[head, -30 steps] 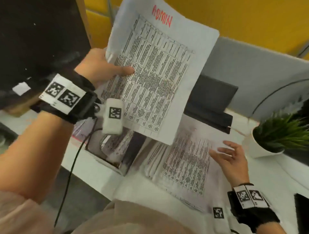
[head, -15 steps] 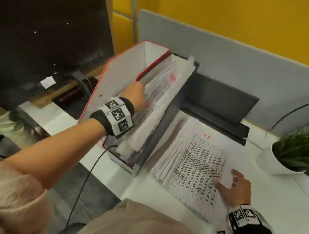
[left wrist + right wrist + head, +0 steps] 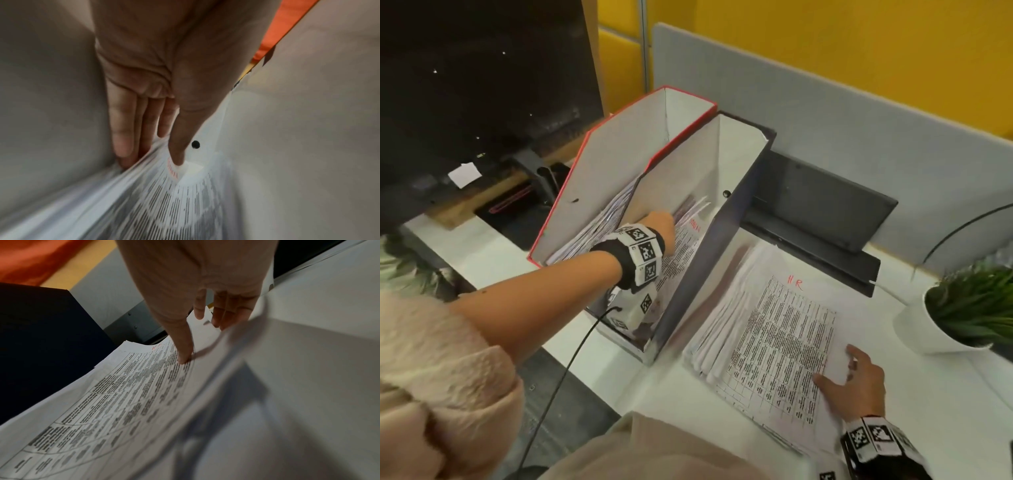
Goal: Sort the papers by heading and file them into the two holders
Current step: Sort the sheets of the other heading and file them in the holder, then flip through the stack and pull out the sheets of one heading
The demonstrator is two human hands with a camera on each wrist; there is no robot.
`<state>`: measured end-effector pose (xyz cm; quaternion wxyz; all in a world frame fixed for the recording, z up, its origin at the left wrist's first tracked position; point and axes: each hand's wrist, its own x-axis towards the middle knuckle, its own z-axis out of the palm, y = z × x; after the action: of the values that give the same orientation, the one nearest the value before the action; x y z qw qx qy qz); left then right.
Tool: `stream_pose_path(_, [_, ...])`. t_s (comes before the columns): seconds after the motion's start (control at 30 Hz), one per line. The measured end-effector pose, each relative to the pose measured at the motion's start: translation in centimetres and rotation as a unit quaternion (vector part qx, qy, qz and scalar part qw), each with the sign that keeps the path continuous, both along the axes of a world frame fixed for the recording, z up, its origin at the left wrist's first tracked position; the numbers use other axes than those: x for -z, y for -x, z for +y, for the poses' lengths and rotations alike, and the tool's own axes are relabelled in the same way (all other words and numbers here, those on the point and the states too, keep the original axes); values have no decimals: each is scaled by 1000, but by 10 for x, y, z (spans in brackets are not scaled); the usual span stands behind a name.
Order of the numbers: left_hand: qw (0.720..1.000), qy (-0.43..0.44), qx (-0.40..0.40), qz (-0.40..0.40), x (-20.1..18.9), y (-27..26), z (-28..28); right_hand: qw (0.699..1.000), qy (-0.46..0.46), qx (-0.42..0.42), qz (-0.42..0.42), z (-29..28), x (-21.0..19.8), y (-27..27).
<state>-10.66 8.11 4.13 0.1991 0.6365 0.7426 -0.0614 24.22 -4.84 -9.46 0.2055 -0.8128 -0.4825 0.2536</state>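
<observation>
Two upright file holders stand side by side: a red-edged holder with papers in it, and to its right a dark holder. My left hand reaches down into the dark holder. In the left wrist view this hand pinches the ADMIN sheet near its red heading, thumb in front, fingers behind. A fanned paper stack lies on the desk, and its top sheet is headed HR. My right hand rests flat on the stack's right edge with its thumb on the print.
A dark monitor stands at the back left. A grey partition and a dark desk flap lie behind the holders. A potted plant sits to the right. The wrist cable hangs off the desk's front edge.
My left hand has carried the ADMIN sheet from mid-air down into the dark holder. My right hand has slid to the lower right edge of the stack.
</observation>
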Motion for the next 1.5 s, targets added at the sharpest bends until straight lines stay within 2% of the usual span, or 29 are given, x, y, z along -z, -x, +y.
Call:
stream_pose_path(0.1, [996,-78,-3,-47,-13,-2,-2,1000,2,4,6,0,1,-1])
stream_pose_path(0.17, [983,-150,-11,-109,-27,-6,-3,1000,6,6,7,0,2,-1])
stream_pose_path(0.27, [933,-268,-10,-238,-54,-23,-7,1000,12,9,5,0,3,0])
stream_pose_path(0.37, [873,-367,29,-320,-76,-54,-17,1000,16,13,1,1,3,1])
stream_pose_path(0.43, [842,-399,68,-356,-80,-80,-27,1000,19,15,3,1,2,2])
stream_pose_path(0.5, [833,-390,97,-380,-71,-104,-37,1000,26,14,4,1,0,3])
stream_pose_path(0.57, [852,-338,103,-385,-50,-123,-44,999,40,11,5,0,-1,4])
stream_pose_path(0.63, [896,-246,92,-358,-19,-135,-45,998,55,3,-3,0,-3,5])
stream_pose_path(0.73, [964,-84,64,-246,31,-140,-40,997,73,-11,-17,0,-5,6])
stream_pose_path(0.8, [983,-15,59,-172,57,-136,-38,996,82,-12,-18,0,-7,6])
stream_pose_path(0.9, [991,-4,52,-120,81,-131,-34,996,88,-13,-17,-1,-9,6])
stream_pose_path(1.03, [990,-32,-12,-137,91,-132,-30,994,102,-27,-18,-4,-9,7])
stream_pose_path(1.23, [986,-10,-45,-159,88,-131,-24,992,119,-44,-29,-6,-11,4])
stream_pose_path(1.4, [984,-26,-32,-173,88,-132,-23,993,105,-46,-29,-7,-9,5])
stream_pose_path(1.5, [982,-60,10,-178,90,-131,-26,994,91,-41,-36,-5,-8,5])
